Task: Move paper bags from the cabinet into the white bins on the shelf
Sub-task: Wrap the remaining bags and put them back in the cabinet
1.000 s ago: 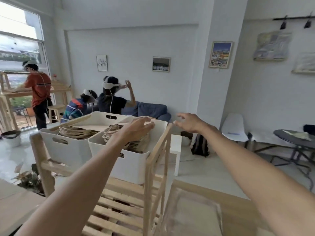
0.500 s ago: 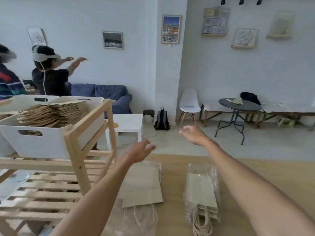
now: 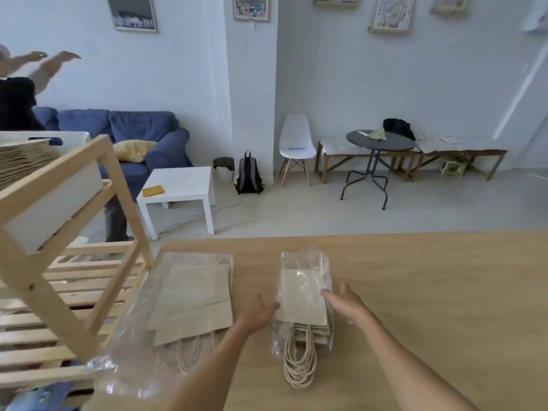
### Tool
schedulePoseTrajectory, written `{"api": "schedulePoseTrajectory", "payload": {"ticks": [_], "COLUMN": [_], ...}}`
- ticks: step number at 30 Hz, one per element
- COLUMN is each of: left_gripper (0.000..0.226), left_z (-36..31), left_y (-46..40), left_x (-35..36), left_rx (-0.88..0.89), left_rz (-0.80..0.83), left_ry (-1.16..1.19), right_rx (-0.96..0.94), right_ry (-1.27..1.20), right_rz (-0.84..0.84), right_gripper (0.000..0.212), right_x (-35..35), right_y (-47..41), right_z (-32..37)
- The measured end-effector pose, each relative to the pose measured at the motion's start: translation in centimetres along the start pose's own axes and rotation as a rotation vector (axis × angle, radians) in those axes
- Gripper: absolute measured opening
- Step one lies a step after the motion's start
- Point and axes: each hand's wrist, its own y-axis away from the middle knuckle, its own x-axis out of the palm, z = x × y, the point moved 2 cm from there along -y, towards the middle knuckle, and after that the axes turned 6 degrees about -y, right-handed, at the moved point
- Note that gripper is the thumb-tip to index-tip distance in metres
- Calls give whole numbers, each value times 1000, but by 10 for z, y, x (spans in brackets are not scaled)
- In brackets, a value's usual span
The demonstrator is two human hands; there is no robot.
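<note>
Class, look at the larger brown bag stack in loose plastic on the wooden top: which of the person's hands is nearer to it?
Left. The left hand sits between the larger brown bag stack and the smaller wrapped stack; the right hand is on the smaller stack's far side.

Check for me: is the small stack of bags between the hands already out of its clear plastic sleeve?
No, the small stack of bags lies inside its clear plastic sleeve.

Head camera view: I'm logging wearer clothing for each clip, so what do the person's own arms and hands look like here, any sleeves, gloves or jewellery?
Both forearms are bare from the bottom edge of the frame to the wrists; no sleeve shows. The left hand and the right hand wear no gloves, and no watch, bracelet or ring is visible. No cables or markings show on either arm.
</note>
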Motion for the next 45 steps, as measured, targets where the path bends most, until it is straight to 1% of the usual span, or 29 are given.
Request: {"api": "schedulePoseTrajectory", "payload": {"ticks": [2,3,5,6,7,9,10,13,15,16,20,21,24,27,33,37,41,45], "left_gripper": [72,73,70,64,56,42,40,48,33,27,21,20,30,29,38,46,36,40], "left_z": [3,4,4,2,1,0,0,12,9,4,-4,-5,-2,16,75,122,164,194], "left_y": [-4,-8,-10,-9,-10,-7,-7,-17,-7,3,14,14,23,32,39,36,29,12], "left_x": [12,17,21,21,22,22,23,29,25,18,-14,-24,-57,-91,-161,-192,-205,-194], "left_rx": [-28,-45,-57,-57,-48,-21,-10,20,33,41,121,136,152,147,79,9,-50,-78], "left_rz": [0,-5,-12,-7,1,37,53,66,89,82,17,-15,-124,-179,-275,-311,-334,-284], "left_ry": [53,71,98,112,132,184,203,295,398,426,455,460,425,429,423,398,390,322], "right_rx": [60,70,28,4,-8,-12,-17,-46,-68,-85,-165,-184,-233,-289,-351,-339,-322,-266], "right_ry": [-10,-4,0,-10,-23,-49,-61,-81,-76,-71,-75,-83,-96,-102,-109,-78,-52,0], "right_rz": [23,35,30,19,17,29,30,9,0,-5,-30,-41,-54,-19,39,94,112,136], "right_gripper": [84,78,53,42,38,40,42,37,34,33,39,42,54,60,47,39,40,42], "right_x": [10,14,20,23,26,30,31,31,30,29,25,26,33,52,118,174,224,250], "right_y": [-6,-8,-12,-13,-13,-12,-12,-9,-2,1,14,17,29,40,53,54,51,43], "right_z": [-16,-21,-26,-28,-29,-29,-29,-27,-18,-13,22,33,64,98,157,181,188,176]}}
